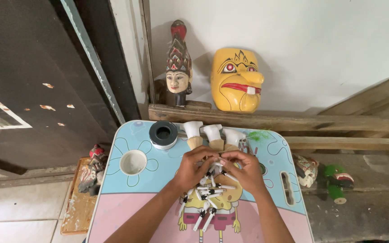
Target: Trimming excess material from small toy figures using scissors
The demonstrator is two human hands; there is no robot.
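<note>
A: Where does the head view look from?
B: From above and behind the table (113,180), tilted down and forward, close over it.
A: Its far limit?
B: The wall (320,45), with a shelf (293,121) below; no second view shares the scene.

A yellow carved mask (236,81) with a long nose leans on the white wall, beside a painted puppet head (178,63) in a tall crown. On the cartoon-printed table (127,211) sit a round black container (163,134) and a white cup (133,162).
</note>
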